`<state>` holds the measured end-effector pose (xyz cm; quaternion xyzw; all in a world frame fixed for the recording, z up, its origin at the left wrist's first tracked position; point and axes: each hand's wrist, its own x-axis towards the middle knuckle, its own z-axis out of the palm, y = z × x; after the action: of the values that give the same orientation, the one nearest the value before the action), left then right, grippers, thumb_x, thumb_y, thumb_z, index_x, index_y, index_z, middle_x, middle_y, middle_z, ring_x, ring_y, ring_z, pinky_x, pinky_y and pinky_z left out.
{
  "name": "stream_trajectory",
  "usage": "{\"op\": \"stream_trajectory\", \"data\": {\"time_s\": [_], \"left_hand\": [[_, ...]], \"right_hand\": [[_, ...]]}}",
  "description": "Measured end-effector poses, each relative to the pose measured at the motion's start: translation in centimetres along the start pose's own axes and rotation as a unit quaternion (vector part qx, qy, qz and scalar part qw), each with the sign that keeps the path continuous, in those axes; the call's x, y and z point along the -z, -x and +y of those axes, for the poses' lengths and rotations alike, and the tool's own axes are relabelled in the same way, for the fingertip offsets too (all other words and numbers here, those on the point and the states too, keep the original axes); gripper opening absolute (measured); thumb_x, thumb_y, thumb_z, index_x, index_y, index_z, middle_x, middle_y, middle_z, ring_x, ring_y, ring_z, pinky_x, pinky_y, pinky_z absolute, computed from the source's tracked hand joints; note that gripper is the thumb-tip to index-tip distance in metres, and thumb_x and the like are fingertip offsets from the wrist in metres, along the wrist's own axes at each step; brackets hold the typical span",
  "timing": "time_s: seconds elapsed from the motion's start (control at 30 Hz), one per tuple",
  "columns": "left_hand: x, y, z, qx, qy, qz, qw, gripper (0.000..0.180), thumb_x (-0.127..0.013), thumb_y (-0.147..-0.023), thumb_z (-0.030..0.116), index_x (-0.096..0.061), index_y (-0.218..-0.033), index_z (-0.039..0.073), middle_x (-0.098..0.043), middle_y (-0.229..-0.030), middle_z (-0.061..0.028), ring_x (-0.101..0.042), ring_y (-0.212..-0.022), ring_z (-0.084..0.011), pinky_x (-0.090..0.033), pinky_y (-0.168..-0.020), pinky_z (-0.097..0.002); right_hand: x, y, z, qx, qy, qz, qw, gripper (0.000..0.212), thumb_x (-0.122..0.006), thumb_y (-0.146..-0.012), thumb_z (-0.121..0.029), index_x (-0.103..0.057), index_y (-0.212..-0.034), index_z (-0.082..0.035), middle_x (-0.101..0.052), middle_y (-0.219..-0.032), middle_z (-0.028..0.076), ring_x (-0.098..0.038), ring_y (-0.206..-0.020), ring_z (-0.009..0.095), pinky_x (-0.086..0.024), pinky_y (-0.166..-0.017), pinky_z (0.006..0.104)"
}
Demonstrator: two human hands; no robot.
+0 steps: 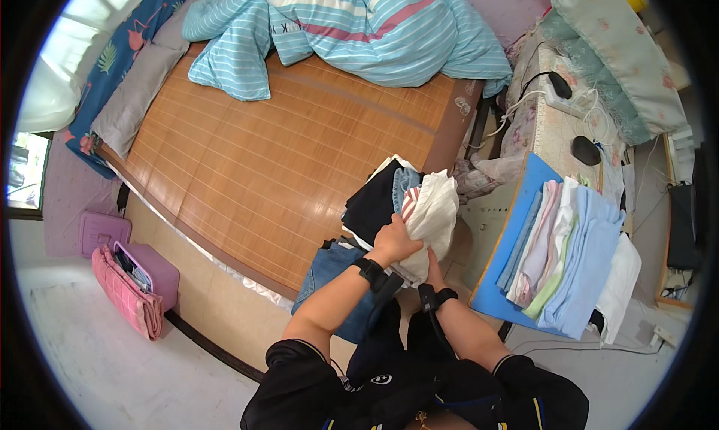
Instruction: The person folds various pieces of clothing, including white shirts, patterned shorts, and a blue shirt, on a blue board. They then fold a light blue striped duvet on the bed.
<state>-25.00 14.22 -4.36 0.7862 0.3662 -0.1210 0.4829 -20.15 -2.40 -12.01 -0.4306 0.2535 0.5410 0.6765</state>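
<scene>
A white garment (438,201) lies bunched at the right end of a pile of clothes on the bed's near corner. My left hand (395,243) is closed on its near-left part, beside a red-and-white striped piece (410,200). Lower right, my right hand (435,271) grips the same garment's near edge, thumb pointing up and the other fingers largely hidden. Left of the white garment are a light blue denim piece (405,184) and black folded clothes (371,196). Blue jeans (329,269) hang over the bed edge, partly behind my left forearm.
The bed has a brown mat (277,145) and a rumpled blue striped quilt (359,29). At right, folded clothes (577,250) lie on a blue board (490,280), near a cluttered cabinet with cables and a power strip (563,104). At left stands an open purple box (159,269) with a pink quilted cloth (123,291).
</scene>
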Motion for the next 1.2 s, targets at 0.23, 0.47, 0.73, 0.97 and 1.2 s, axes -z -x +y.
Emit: {"op": "stream_trajectory", "data": {"time_s": [0.23, 0.47, 0.73, 0.97, 1.2], "left_hand": [[3.7, 5.2, 2.0, -0.027, 0.096, 0.084, 0.991, 0.079, -0.073, -0.059, 0.039, -0.036, -0.105, -0.014, -0.055, -0.099, -0.0309, -0.056, -0.096, -0.0373, -0.045, -0.081, -0.0359], [10.5, 9.4, 12.2, -0.267, 0.416, 0.064, 0.867, 0.053, -0.062, -0.072, 0.010, -0.044, -0.118, -0.007, -0.053, -0.112, -0.0134, -0.052, -0.100, -0.0200, -0.041, -0.085, -0.0281], [8.5, 18.8, 32.3, -0.453, 0.460, -0.068, 0.761, 0.055, -0.061, -0.076, 0.013, -0.039, -0.121, -0.008, -0.050, -0.116, -0.0149, -0.050, -0.103, -0.0195, -0.040, -0.087, -0.0292], [-5.6, 16.2, 35.8, -0.374, 0.439, -0.255, 0.776, 0.059, -0.062, -0.079, 0.018, -0.035, -0.125, -0.006, -0.047, -0.120, -0.0120, -0.047, -0.107, -0.0193, -0.039, -0.090, -0.0291], [-15.2, 11.9, 31.4, -0.326, 0.278, -0.171, 0.887, 0.068, -0.066, -0.077, 0.025, -0.031, -0.127, -0.006, -0.048, -0.120, -0.0166, -0.052, -0.103, -0.0223, -0.045, -0.083, -0.0317]], "right_hand": [[-4.7, 6.5, -3.1, -0.009, 0.051, -0.042, 0.998, 0.057, -0.063, -0.079, -0.038, -0.044, -0.123, -0.007, -0.052, -0.119, 0.007, -0.051, -0.105, 0.021, -0.042, -0.089, 0.0325], [-13.6, 16.2, -13.9, 0.232, 0.215, -0.063, 0.947, 0.057, -0.066, -0.078, -0.031, -0.047, -0.117, 0.005, -0.056, -0.111, 0.011, -0.056, -0.095, 0.019, -0.045, -0.080, 0.0277], [-11.8, 37.3, -28.5, 0.553, 0.263, -0.119, 0.781, 0.042, -0.063, -0.081, -0.027, -0.053, -0.110, 0.001, -0.060, -0.100, 0.008, -0.057, -0.086, 0.013, -0.047, -0.074, 0.0261], [3.4, 41.4, -31.7, 0.561, 0.305, 0.017, 0.769, 0.046, -0.058, -0.084, -0.029, -0.049, -0.115, 0.003, -0.058, -0.105, 0.010, -0.057, -0.091, 0.016, -0.046, -0.077, 0.0269], [15.6, 32.0, -29.7, 0.491, 0.367, 0.069, 0.787, 0.061, -0.058, -0.083, -0.033, -0.036, -0.126, 0.005, -0.050, -0.119, 0.015, -0.050, -0.105, 0.021, -0.041, -0.087, 0.0287]]}}
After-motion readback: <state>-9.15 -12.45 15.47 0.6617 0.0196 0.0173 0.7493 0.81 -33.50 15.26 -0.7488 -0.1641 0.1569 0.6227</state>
